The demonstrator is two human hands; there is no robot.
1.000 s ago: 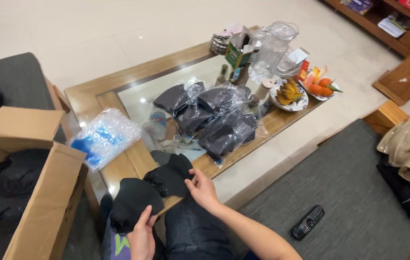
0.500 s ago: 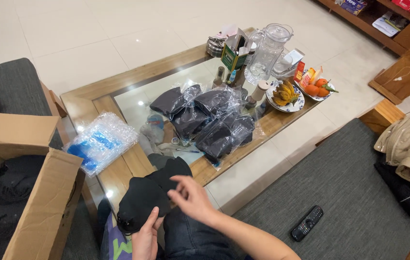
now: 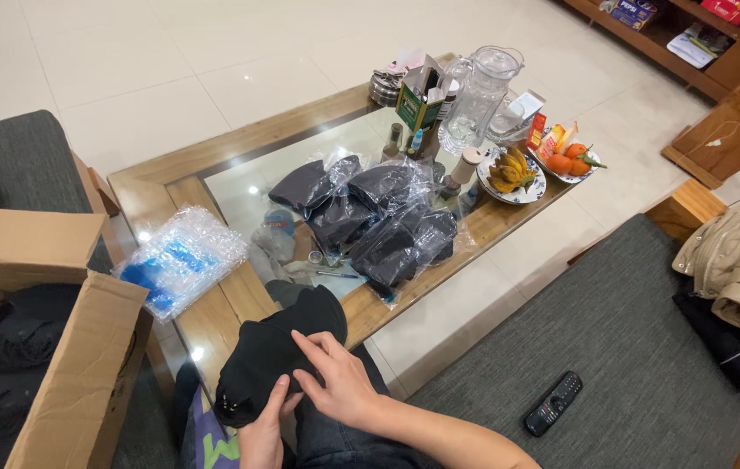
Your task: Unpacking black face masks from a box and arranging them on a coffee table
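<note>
Change: black garment drawn off the table onto the lap since a second ago
Fingers: right hand laid flat on it; left hand gripping its lower edge

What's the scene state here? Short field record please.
left hand: under the black garment, gripping its lower edge
right hand: resting on top of the garment
table: wood frame, glass top
on table: bagged dark garments, bubble wrap, glass pitcher, fruit plates
left side: open cardboard box
sofa: remote
</note>
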